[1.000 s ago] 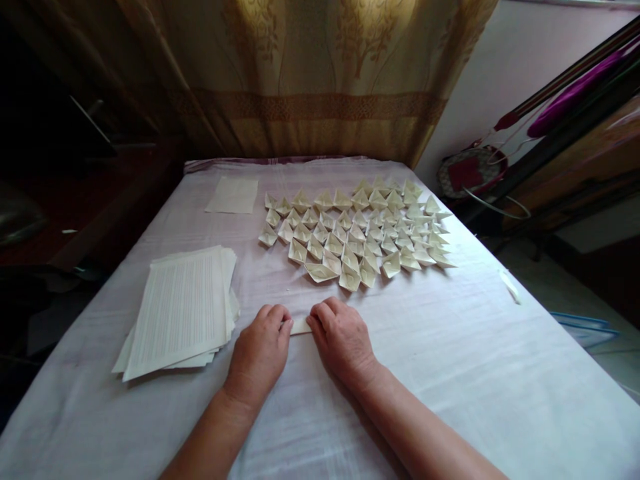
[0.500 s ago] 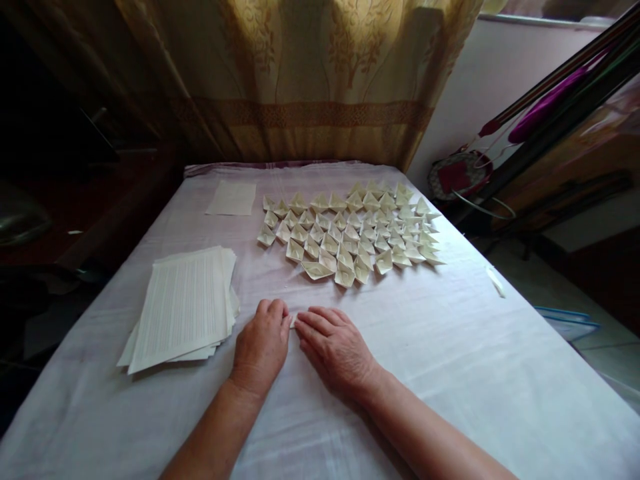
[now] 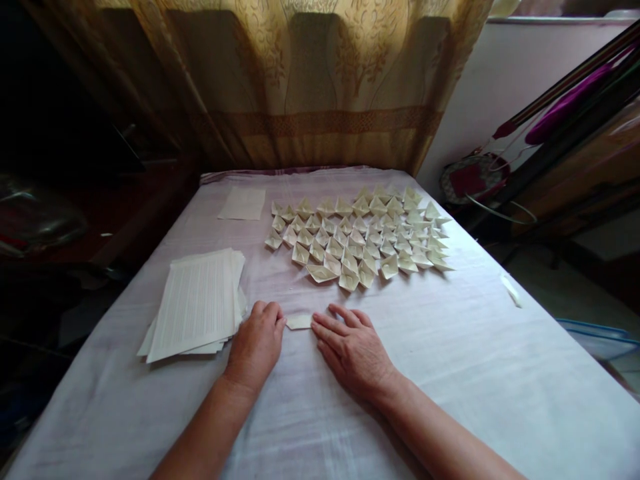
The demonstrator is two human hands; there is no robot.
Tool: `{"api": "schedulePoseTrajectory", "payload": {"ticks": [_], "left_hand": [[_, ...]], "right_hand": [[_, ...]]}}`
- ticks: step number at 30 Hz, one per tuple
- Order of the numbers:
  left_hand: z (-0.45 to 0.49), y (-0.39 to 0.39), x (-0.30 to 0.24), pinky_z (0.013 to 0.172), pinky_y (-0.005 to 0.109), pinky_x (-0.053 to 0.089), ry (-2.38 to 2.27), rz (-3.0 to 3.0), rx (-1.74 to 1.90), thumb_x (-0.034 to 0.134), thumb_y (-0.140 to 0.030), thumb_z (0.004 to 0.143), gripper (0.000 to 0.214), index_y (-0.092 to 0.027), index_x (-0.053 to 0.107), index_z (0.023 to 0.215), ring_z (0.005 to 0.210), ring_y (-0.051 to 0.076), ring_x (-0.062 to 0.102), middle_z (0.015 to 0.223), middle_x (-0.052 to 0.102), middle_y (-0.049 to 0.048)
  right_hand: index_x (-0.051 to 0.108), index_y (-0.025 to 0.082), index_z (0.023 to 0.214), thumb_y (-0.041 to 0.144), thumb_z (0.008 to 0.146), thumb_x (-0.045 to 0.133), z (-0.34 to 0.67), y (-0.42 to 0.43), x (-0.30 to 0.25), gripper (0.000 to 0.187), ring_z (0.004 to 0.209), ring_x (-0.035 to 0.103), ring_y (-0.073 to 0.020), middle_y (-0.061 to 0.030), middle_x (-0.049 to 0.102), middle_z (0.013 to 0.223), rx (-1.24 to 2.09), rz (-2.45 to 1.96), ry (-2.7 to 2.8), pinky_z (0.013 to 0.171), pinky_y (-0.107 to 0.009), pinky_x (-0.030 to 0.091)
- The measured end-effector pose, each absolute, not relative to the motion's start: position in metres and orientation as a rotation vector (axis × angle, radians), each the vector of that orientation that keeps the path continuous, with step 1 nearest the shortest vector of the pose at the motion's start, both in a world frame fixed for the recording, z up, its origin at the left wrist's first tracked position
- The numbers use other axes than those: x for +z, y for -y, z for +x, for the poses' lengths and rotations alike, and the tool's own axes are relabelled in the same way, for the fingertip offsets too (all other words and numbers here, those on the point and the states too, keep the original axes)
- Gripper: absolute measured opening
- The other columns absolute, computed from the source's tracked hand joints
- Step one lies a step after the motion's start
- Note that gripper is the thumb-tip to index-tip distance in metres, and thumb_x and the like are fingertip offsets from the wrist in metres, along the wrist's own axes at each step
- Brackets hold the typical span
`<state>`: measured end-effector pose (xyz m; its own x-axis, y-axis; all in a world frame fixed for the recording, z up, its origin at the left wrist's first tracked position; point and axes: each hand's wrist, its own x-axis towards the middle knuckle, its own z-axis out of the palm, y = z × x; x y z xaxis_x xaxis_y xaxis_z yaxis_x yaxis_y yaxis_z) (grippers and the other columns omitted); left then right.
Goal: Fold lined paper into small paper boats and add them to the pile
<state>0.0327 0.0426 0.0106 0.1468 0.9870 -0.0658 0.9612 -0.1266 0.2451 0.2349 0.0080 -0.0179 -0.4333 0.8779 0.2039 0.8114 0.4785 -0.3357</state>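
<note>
A small folded strip of paper lies flat on the cloth between my hands. My left hand is closed in a pinch on its left end, with the fingers curled. My right hand rests flat, fingers stretched out, their tips on the strip's right end. Beyond them, rows of folded paper boats stand close together. Left of my left hand is a stack of printed paper sheets, its edges uneven.
A single paper square lies at the far left of the cloth-covered table. A small white scrap sits near the right edge. Behind hangs a gold curtain. A patterned bag is beyond the right side.
My hands have moved apart along the paper strip, so more of it shows between them. The fingers of my right hand are spread wider. The whole view has shifted slightly.
</note>
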Motion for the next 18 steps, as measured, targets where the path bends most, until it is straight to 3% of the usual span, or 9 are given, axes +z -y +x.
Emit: {"api": "schedulePoseTrajectory", "payload": {"ticks": [4, 7, 11, 15, 18], "left_hand": [[0.029, -0.030, 0.008, 0.069, 0.027, 0.050, -2.008, 2.262, 0.139, 0.047, -0.020, 0.096, 0.016, -0.020, 0.062, 0.092, 0.076, 0.017, 0.065, 0.094, 0.063, 0.0049], [0.033, -0.017, 0.000, 0.083, 0.033, 0.052, -1.903, 2.479, 0.305, 0.039, -0.015, 0.097, 0.028, -0.019, 0.064, 0.109, 0.090, 0.020, 0.067, 0.107, 0.068, 0.0088], [0.040, -0.007, -0.015, 0.114, 0.048, 0.032, -1.452, 2.760, 0.348, 0.042, -0.029, 0.099, 0.042, -0.019, 0.051, 0.138, 0.133, 0.025, 0.049, 0.140, 0.058, 0.0093], [0.033, -0.006, -0.022, 0.120, 0.052, 0.017, -1.404, 2.737, 0.134, 0.043, -0.043, 0.098, 0.058, -0.018, 0.037, 0.150, 0.143, 0.026, 0.036, 0.155, 0.041, 0.0093], [0.020, -0.004, -0.020, 0.120, 0.054, 0.011, -1.437, 2.711, 0.058, 0.043, -0.046, 0.097, 0.060, -0.021, 0.036, 0.151, 0.144, 0.027, 0.034, 0.155, 0.040, 0.0075]], "right_hand": [[0.064, 0.028, 0.128, 0.029, 0.096, 0.054, 0.236, -0.007, -0.020, 0.034, 0.132, 0.047, -0.0285, -0.0032, 0.063, 0.134, 0.278, -1.405, 2.375, 0.105, -0.046, 0.034], [0.064, 0.028, 0.129, 0.029, 0.096, 0.054, 0.237, -0.007, -0.021, 0.035, 0.132, 0.047, -0.0290, -0.0031, 0.063, 0.135, 0.295, -1.402, 2.367, 0.105, -0.046, 0.033], [0.061, 0.027, 0.133, 0.030, 0.096, 0.054, 0.237, -0.007, -0.019, 0.037, 0.133, 0.046, -0.0304, -0.0013, 0.060, 0.138, 0.346, -1.425, 2.370, 0.106, -0.048, 0.032], [0.060, 0.029, 0.133, 0.030, 0.096, 0.054, 0.236, -0.007, -0.016, 0.038, 0.134, 0.045, -0.0312, -0.0005, 0.059, 0.139, 0.373, -1.455, 2.383, 0.106, -0.049, 0.031], [0.062, 0.029, 0.130, 0.030, 0.096, 0.055, 0.236, -0.007, -0.014, 0.036, 0.134, 0.045, -0.0312, -0.0012, 0.060, 0.138, 0.366, -1.470, 2.386, 0.105, -0.049, 0.032]]}}
